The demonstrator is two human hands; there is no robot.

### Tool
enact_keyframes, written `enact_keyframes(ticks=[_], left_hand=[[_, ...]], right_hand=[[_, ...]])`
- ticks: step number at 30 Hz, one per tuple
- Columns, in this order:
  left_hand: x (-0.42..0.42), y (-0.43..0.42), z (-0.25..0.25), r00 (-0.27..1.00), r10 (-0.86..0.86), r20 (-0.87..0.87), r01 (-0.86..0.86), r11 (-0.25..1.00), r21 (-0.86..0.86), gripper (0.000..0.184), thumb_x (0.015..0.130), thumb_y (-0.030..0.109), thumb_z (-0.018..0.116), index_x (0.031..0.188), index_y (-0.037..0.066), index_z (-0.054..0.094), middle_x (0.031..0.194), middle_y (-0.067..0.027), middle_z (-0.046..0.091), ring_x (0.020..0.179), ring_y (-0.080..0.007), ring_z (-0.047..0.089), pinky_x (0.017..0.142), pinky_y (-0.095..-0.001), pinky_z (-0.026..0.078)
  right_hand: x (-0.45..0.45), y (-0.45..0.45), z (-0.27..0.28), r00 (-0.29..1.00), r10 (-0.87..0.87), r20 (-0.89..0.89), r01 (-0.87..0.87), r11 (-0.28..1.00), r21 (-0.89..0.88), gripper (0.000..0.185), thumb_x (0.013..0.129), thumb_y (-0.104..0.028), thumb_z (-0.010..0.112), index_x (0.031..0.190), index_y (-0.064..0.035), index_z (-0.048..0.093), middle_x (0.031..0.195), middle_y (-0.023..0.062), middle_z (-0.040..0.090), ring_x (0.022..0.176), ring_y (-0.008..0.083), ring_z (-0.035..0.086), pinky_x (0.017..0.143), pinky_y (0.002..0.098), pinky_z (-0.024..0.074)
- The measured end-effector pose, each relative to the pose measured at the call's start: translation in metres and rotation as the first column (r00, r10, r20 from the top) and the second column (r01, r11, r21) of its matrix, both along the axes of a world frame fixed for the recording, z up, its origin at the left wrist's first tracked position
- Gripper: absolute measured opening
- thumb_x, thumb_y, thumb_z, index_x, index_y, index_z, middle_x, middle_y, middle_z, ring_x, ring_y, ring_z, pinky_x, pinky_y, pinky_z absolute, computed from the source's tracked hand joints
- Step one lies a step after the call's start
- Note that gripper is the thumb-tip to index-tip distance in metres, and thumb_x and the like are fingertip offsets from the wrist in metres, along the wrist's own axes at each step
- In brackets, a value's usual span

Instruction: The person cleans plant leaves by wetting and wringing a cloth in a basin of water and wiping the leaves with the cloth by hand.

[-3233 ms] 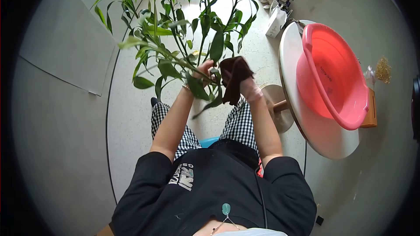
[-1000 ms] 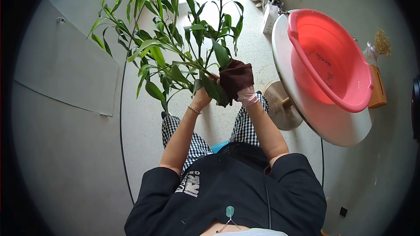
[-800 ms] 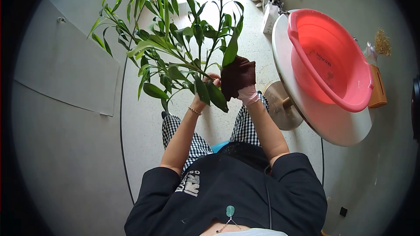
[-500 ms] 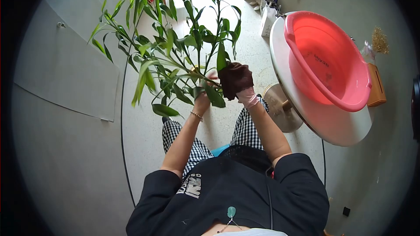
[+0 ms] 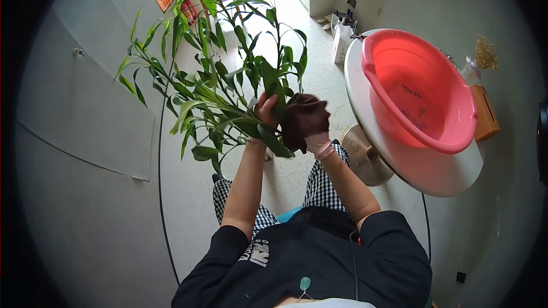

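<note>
A tall leafy green plant [image 5: 220,91] spreads in front of me, its stems leaning to the upper left. My left hand [image 5: 266,110], with a beaded bracelet at the wrist, has its fingers closed around a broad leaf [image 5: 273,86]. Just to its right is my right hand [image 5: 317,141], with pale pink glove material showing at the wrist. A dark maroon cloth [image 5: 306,118] covers its fingers and is gripped by it. The cloth touches the leaves beside my left hand.
At the right a pink basin [image 5: 451,145] sits on a round white table [image 5: 451,179] with a metal base [image 5: 361,159]. Behind it are a wooden box [image 5: 484,114] and dried flowers [image 5: 486,52]. A white bag [image 5: 342,41] stands by the wall; a grey cabinet [image 5: 85,120] is at left.
My left hand has risen and now grips a leaf beside the cloth. The cloth and my right hand sit slightly lower in view. The camera view has shifted a little.
</note>
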State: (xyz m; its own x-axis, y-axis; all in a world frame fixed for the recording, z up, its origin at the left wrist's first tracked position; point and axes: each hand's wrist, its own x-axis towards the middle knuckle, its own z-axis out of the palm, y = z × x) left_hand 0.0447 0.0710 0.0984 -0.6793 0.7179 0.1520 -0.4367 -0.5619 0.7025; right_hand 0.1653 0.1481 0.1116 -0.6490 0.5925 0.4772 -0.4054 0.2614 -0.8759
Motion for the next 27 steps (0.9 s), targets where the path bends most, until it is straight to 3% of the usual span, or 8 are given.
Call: enact_keyframes(ticks=[4,7,10,13,15,16,19,27], left_hand=[[-0.009,0.0,-0.008,0.998,0.048,-0.036,-0.049,0.999,-0.019,0.037,0.08,0.003,0.051,0.117,0.006,0.05,0.1,-0.005,0.059,0.085,-0.0142,0.057,0.076,-0.0267,0.046],[-0.011,0.001,-0.009,0.996,-0.064,-0.062,0.068,0.995,0.067,0.041,0.08,0.002,0.05,0.121,0.006,0.046,0.106,-0.0056,0.057,0.092,-0.0149,0.056,0.079,-0.0262,0.046],[-0.002,0.006,-0.012,0.968,-0.241,-0.069,0.25,0.93,0.27,0.048,0.086,0.019,0.048,0.131,0.008,0.035,0.123,-0.0108,0.047,0.105,-0.0189,0.051,0.089,-0.0336,0.043],[0.001,-0.001,-0.022,0.868,-0.493,0.06,0.401,0.766,0.502,0.061,0.089,0.048,0.037,0.136,0.011,0.027,0.134,-0.0134,0.037,0.115,-0.0238,0.044,0.098,-0.0413,0.035],[0.001,-0.005,-0.033,0.898,-0.275,0.343,0.16,0.931,0.329,0.066,0.087,0.056,0.033,0.135,0.01,0.03,0.134,-0.0127,0.038,0.12,-0.0255,0.04,0.1,-0.0417,0.032],[-0.005,-0.012,-0.046,0.784,-0.55,0.288,0.389,0.796,0.463,0.066,0.087,0.055,0.034,0.133,0.008,0.033,0.134,-0.0122,0.039,0.122,-0.0253,0.038,0.103,-0.0418,0.028],[0.012,-0.012,-0.016,0.727,-0.645,0.235,0.439,0.7,0.564,0.067,0.087,0.054,0.034,0.131,0.004,0.036,0.132,-0.0126,0.04,0.122,-0.0259,0.039,0.104,-0.0418,0.026],[-0.003,-0.015,-0.029,0.777,-0.606,0.168,0.42,0.7,0.578,0.066,0.087,0.057,0.033,0.139,0.018,0.02,0.133,-0.0149,0.038,0.116,-0.0346,0.043,0.099,-0.0492,0.031]], right_hand=[[0.008,0.015,-0.036,0.983,-0.072,-0.167,0.036,0.977,-0.209,0.042,0.08,-0.007,0.059,0.119,-0.0033,0.045,0.114,0.0076,0.05,0.098,0.014,0.052,0.085,0.0252,0.0448],[0.021,0.006,-0.03,0.974,-0.192,-0.123,0.222,0.919,0.326,0.042,0.084,-0.008,0.054,0.124,-0.0049,0.042,0.119,0.0086,0.048,0.105,0.018,0.049,0.093,0.0306,0.0401],[0.001,-0.002,-0.062,0.991,-0.124,-0.045,0.099,0.48,0.872,0.045,0.082,-0.016,0.051,0.125,-0.0056,0.042,0.126,0.0124,0.044,0.116,0.0272,0.04,0.102,0.038,0.0281],[-0.021,-0.012,-0.062,0.984,0.084,0.159,-0.166,0.767,0.62,0.039,0.076,-0.016,0.053,0.114,-0.0037,0.052,0.118,0.0166,0.05,0.11,0.0331,0.045,0.098,0.0414,0.0316],[-0.029,-0.005,-0.035,0.965,-0.075,0.25,-0.175,0.525,0.833,0.027,0.074,-0.013,0.052,0.099,-0.0022,0.057,0.102,0.0193,0.055,0.097,0.0336,0.05,0.088,0.0407,0.0376],[-0.033,-0.002,-0.022,0.951,-0.187,0.245,-0.177,0.32,0.931,0.021,0.072,-0.01,0.052,0.089,-0.0016,0.06,0.091,0.0204,0.058,0.089,0.0335,0.054,0.082,0.0401,0.041],[-0.058,0.016,-0.001,0.7,-0.312,0.642,-0.512,0.409,0.756,0.022,0.072,-0.006,0.052,0.091,0.001,0.057,0.088,0.0188,0.058,0.084,0.0313,0.056,0.076,0.0391,0.0437],[-0.027,-0.014,-0.042,0.988,-0.021,0.15,-0.123,0.471,0.874,0.022,0.074,-0.012,0.048,0.087,0.0,0.061,0.088,0.0194,0.06,0.086,0.0304,0.058,0.073,0.0392,0.0453]])
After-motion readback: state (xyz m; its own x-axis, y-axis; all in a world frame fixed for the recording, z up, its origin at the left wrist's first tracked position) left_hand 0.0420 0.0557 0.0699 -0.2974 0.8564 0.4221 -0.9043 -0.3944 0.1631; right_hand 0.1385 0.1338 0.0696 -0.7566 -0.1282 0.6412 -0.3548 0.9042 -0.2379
